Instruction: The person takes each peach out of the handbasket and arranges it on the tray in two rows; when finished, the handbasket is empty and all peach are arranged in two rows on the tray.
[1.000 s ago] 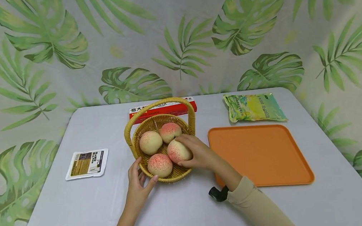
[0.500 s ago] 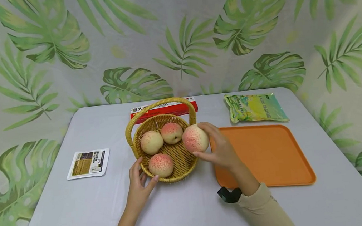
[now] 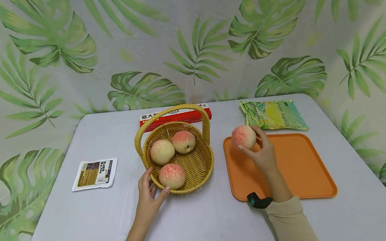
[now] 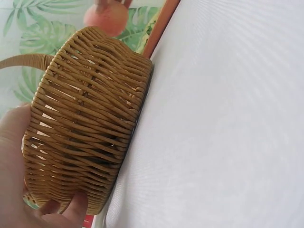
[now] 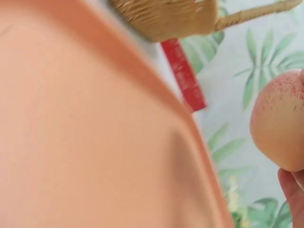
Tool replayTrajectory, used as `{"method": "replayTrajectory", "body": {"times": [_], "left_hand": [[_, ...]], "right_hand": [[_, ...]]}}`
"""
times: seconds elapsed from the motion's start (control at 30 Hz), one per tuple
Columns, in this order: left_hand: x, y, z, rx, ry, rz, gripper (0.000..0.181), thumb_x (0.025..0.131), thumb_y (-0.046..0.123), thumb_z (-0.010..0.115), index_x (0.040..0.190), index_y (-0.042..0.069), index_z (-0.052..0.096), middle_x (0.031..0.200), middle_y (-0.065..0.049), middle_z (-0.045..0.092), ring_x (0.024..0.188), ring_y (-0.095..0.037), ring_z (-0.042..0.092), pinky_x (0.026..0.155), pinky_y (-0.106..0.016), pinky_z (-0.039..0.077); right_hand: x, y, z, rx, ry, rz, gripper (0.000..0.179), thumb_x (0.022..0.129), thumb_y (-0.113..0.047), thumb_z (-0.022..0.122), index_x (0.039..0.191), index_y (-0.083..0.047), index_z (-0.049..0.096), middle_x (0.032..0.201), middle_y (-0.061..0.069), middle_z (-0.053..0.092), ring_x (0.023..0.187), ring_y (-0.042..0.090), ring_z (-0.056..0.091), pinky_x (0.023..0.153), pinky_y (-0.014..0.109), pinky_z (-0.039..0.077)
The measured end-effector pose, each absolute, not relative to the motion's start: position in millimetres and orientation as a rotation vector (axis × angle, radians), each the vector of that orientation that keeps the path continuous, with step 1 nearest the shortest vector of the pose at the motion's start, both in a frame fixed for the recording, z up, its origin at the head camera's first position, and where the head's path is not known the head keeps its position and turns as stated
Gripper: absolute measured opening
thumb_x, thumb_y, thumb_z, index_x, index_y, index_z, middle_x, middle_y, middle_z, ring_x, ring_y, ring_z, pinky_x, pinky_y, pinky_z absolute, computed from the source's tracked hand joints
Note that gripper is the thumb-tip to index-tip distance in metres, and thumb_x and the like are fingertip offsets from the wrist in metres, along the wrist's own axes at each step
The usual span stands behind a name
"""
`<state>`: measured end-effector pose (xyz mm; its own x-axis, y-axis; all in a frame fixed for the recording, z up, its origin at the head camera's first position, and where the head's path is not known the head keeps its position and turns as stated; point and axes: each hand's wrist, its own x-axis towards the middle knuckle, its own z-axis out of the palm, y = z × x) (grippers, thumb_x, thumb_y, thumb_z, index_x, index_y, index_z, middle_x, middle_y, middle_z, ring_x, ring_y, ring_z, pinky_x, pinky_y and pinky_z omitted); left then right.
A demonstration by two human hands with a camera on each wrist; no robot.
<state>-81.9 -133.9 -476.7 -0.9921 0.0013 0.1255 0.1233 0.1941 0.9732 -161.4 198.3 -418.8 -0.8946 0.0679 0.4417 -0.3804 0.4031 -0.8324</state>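
Above the orange tray's far left part, seen from the head camera, a peach hides some of the fingers of my right hand, which are curved around it in a grip. The red box is partly covered by the wicker basket, where three other peaches lie, and my left forearm runs off the near edge. My left hand grips the basket's near left rim, thumb and fingers spread apart along it. Farther right lies a green-and-yellow bag; on the left, a white packet, its print too small to read.

From the left wrist, the weave mostly screens what the basket holds, and the raised peach is cut off at the top. My left thumb lies at the rim, with fingertips against the wall.

From the right wrist, the blurred tray fills much of the picture and the basket is cropped. My peach runs out of frame; only bits of the fingers gripping it show.
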Motion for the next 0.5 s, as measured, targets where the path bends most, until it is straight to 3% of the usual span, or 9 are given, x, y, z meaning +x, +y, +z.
{"method": "replayTrajectory", "body": {"times": [0.17, 0.5], "left_hand": [[-76, -130, -455, -0.111, -2.374, -1.95, 0.079, 0.082, 0.008, 0.066, 0.141, 0.002, 0.014, 0.139, -0.022, 0.009, 0.124, -0.038, 0.023, 0.103, -0.038, 0.026], [-76, -130, -456, -0.124, -2.377, -1.934, 0.078, 0.082, 0.009, 0.066, 0.141, 0.002, 0.014, 0.139, -0.023, 0.009, 0.123, -0.038, 0.024, 0.103, -0.041, 0.026]], "right_hand": [[-165, 205, -438, 0.209, -2.296, 1.526, 0.065, 0.071, 0.001, 0.073, 0.127, 0.008, 0.04, 0.126, 0.023, 0.043, 0.112, 0.036, 0.041, 0.094, 0.052, 0.037], [-173, 215, -459, 0.121, -2.339, 1.736, 0.065, 0.075, 0.003, 0.07, 0.129, 0.008, 0.034, 0.13, 0.025, 0.037, 0.121, 0.036, 0.034, 0.099, 0.049, 0.032]]}}
